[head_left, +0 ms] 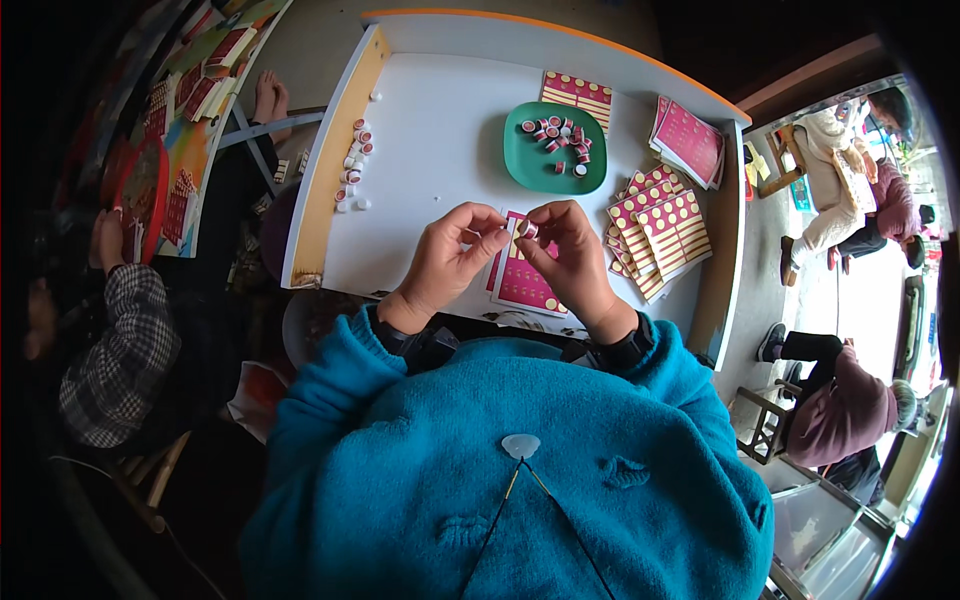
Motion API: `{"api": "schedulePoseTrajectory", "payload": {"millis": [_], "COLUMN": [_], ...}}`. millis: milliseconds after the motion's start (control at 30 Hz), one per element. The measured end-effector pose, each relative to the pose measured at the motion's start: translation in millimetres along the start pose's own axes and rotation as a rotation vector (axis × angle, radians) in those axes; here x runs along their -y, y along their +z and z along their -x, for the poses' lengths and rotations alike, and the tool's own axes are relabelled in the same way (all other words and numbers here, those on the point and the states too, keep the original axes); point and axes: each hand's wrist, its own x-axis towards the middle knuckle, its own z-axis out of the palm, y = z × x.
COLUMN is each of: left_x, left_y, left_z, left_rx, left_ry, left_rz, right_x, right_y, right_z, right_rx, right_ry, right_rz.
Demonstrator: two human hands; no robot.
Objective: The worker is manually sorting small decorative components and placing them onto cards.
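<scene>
My right hand [570,255] pinches a small red-and-white cylinder, like a tiny jar [527,229], between thumb and fingertips. Just to its left, my left hand [455,255] is closed, thumb against curled fingers; anything in that pinch is too small to make out. Beneath both hands, partly covered, lie maroon printed sheets [527,280] on the white tabletop. Beyond them a green plate [520,172] carries several similar red-and-white jars [552,132].
White-and-red jars [352,165] line the left side wall. Maroon sheets with cream dots [672,235] lie at right, near another sheet stack [688,143]. Raised walls with an orange rim [560,28] edge the table. Another person's checked sleeve [120,350] is at far left; people sit at right.
</scene>
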Motion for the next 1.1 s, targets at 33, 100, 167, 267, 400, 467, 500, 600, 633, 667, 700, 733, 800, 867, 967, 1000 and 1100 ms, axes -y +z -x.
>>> {"api": "schedulePoseTrajectory", "payload": {"millis": [33,100,167,267,400,467,500,600,633,667,700,733,800,867,967,1000,1100], "left_x": [-1,-2,-4,-6,-2,-2,-3,1,3,3,2,2,2,-2,-7,-6,5], "left_y": [2,9,13,17,19,19,19,20,20,21,22,23,25,29,21,13,-14], "left_z": [-2,-5,-9,-15,-13,-12,-11,-11,-12,-13,-16,-22,-38,-55,-64,-62,-47], "left_rx": [0.000,0.015,0.027,0.019,-0.040,-0.039,-0.038,-0.030,-0.025,-0.022,-0.021,0.005,0.052,-0.025,-0.183,-0.225,-0.311], "left_ry": [0.000,-0.014,-0.018,-0.057,0.028,0.026,0.022,0.023,0.026,0.027,0.031,0.060,0.117,0.201,0.359,0.411,0.504], "left_rz": [0.001,0.120,0.183,0.036,0.029,0.029,0.028,0.026,0.026,0.027,0.027,-0.010,-0.088,-0.219,-0.500,-0.623,-0.878], "right_x": [2,6,9,13,13,10,7,-4,-8,-11,-13,-16,-20,-19,-18,-20,-25], "right_y": [1,2,3,2,1,0,0,-4,-7,-8,-8,-9,-9,-9,-11,-14,-18], "right_z": [-1,-4,-5,-4,3,4,5,8,9,10,11,11,12,12,12,13,14], "right_rx": [0.000,-0.064,-0.098,-0.133,-0.069,-0.079,-0.088,-0.093,-0.089,-0.083,-0.085,-0.089,-0.092,-0.079,-0.043,-0.066,-0.105], "right_ry": [0.000,-0.244,-0.365,-0.500,-0.357,-0.267,-0.175,-0.064,-0.041,-0.017,-0.020,-0.001,0.036,0.054,0.089,0.069,0.030], "right_rz": [0.001,0.238,0.362,0.482,0.306,0.157,0.006,-0.153,-0.162,-0.170,-0.169,-0.179,-0.201,-0.213,-0.246,-0.244,-0.245]}}
